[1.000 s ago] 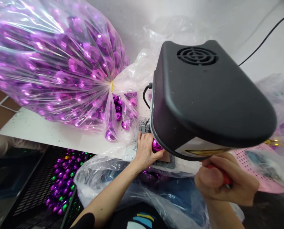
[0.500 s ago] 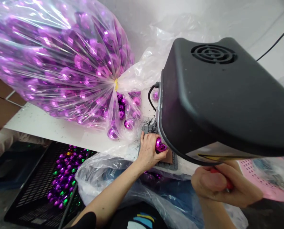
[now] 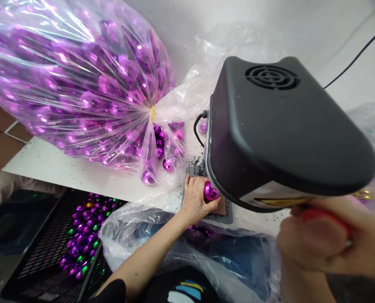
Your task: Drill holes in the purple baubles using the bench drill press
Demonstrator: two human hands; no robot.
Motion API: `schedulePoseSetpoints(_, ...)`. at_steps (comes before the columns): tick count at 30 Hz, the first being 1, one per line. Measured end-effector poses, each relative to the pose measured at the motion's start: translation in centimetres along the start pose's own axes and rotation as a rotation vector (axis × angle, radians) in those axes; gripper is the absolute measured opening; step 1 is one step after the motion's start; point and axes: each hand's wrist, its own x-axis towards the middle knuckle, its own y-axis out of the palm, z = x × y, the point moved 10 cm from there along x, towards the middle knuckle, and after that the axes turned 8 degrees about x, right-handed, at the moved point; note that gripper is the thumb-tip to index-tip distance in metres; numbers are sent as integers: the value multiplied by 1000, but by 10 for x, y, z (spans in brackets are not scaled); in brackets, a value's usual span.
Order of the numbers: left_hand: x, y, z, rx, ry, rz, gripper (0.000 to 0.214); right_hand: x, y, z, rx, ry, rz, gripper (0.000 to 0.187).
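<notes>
My left hand (image 3: 195,195) is closed around a shiny purple mirror-faceted ball (image 3: 210,191). It holds the ball above a grey base plate (image 3: 228,214) bearing a brown pad (image 3: 219,207), beside the overhanging black-housed bench machine (image 3: 288,130). The machine's housing hides whatever is directly beneath it. At the machine's right front, my right hand (image 3: 320,240), blurred by motion, grips a red-ended handle (image 3: 326,223).
A tied clear bag (image 3: 80,97) of purple balls fills the left of the white table (image 3: 70,168); loose balls lie near its neck. Below is a black crate (image 3: 30,269) with small purple and green balls. An open plastic bag (image 3: 127,227) hangs at the table's front edge.
My right hand has moved right and slightly up with the red-ended handle. My left hand stays on the ball. The view has shifted a little, and the machine's housing appears slightly further left.
</notes>
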Motion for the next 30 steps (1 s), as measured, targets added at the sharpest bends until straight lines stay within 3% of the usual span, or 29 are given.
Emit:
schedulePoseSetpoints(1, -2, -1, -1, 6, 21, -10, 39, 15, -10, 15, -22, -71, -146, 12)
schedulePoseSetpoints(3, -13, -2, -4, 28, 85, -26, 40, 44, -5, 31, -27, -142, -217, 21)
schedulePoseSetpoints(7, -62, -8, -13, 120, 247, -49, 53, 77, 20, 23, 46, -61, -147, 31)
schedulePoseSetpoints(11, -99, -22, -19, 129, 384, 27, 72, 76, 18, 15, 57, -42, -164, 30)
schedulePoseSetpoints(14, -76, -66, -2, 91, 346, -131, 58, 74, 17, 14, 66, -50, -165, 29)
schedulePoseSetpoints(17, -22, -118, 44, 263, 66, -426, 28, 74, 18, 16, 68, -70, -178, 32)
schedulePoseSetpoints(18, -1, -122, 60, 349, -45, -392, 28, 75, 18, 15, 70, -70, -183, 32)
schedulePoseSetpoints(20, 36, -109, 89, 472, -217, -155, 30, 75, 17, 13, 71, -59, -191, 34)
schedulePoseSetpoints(23, 56, -88, 111, 474, -347, 88, 33, 75, 18, 11, 74, -40, -185, 37)
schedulePoseSetpoints(25, 56, -87, 113, 435, -348, 97, 34, 75, 18, 11, 68, -38, -171, 39)
schedulePoseSetpoints(27, 48, -94, 116, 249, -369, 44, 35, 76, 19, 13, 54, -40, -160, 38)
schedulePoseSetpoints(30, 26, -101, 129, -387, -461, -44, 42, 76, 18, 16, 45, -48, -158, 35)
